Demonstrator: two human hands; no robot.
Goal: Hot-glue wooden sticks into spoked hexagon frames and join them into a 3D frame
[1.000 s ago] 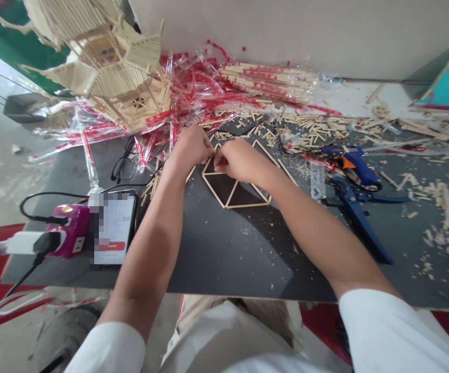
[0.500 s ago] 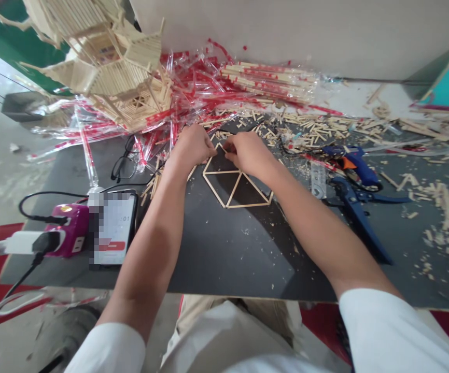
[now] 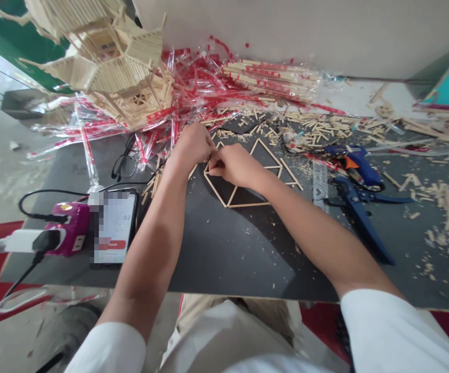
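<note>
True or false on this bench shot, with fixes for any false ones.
1. The left hand and right hand meet over a flat frame of pale wooden sticks. True.
2. The right hand holds a glue gun. False: the blue glue gun lies to the right of the frame, out of the hand.
3. Eyeglasses lie left of the left hand. True.
4. The frame's sticks are red. False: they are pale wood; the red is on the clear plastic wrappers beyond the hands.
5. A phone lies beside a purple socket adapter. True.
</note>
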